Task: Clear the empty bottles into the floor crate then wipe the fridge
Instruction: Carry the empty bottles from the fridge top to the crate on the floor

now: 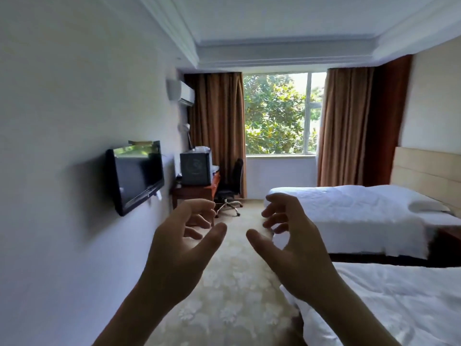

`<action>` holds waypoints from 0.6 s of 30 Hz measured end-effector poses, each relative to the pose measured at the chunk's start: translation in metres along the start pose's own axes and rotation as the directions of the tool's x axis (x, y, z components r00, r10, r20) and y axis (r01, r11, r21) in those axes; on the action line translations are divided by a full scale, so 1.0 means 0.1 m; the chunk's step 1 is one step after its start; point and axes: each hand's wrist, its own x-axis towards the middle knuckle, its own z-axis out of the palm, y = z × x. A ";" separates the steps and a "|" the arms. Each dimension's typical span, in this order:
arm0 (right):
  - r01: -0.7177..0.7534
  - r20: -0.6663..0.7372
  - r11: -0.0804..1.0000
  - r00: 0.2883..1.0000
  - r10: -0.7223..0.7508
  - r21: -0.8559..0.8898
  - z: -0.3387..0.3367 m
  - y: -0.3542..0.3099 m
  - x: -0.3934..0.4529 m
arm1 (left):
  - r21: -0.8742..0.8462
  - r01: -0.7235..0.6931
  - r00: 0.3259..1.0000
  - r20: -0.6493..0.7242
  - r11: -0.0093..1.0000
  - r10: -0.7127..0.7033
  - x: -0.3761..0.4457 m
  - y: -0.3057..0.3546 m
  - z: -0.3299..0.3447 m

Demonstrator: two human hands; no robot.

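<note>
hands fill the lower middle of the head view, both raised in front of the person with bare forearms reaching up from the bottom edge. left hand (179,248) has its fingers curled loosely and spread, thumb apart from the rest, gripping nothing. right hand (294,248) mirrors it, fingers bent and parted, thumb pointing toward the other hand, also holding nothing; the two thumbs are near each other but apart. beyond them a pale patterned carpet (232,283) runs down the room between a white wall (62,121) on the left and two beds on the right. near bed (399,308) with white bedding lies just beside the right forearm; far bed (349,216) with a white pillow stands past it against a light wooden headboard (429,171). a black flat television (136,176) hangs on the left wall. farther along is a reddish wooden desk (194,193) carrying a dark box-like unit (195,168), with a black swivel chair (230,188) just beside it. an air conditioner (180,93) is mounted high on the wall. brown curtains (217,131) frame a window (279,113) showing green leaves. empty bottles, floor crate and fridge cannot be made out anywhere in this view; whether the dark unit on the desk is the fridge cannot be told.
</note>
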 end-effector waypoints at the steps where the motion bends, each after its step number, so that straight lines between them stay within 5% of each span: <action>1: 0.002 0.004 1.000 1.000 -0.002 0.006 0.15 0.03 0.08 | 0.009 0.003 1.000 -0.012 1.000 -0.003 0.06 -0.11 -0.07; 18: 0.012 0.036 1.000 0.999 -0.011 -0.019 1.99 1.10 2.05 | -0.002 0.048 0.998 -0.043 0.999 -0.048 1.88 -2.37 -0.36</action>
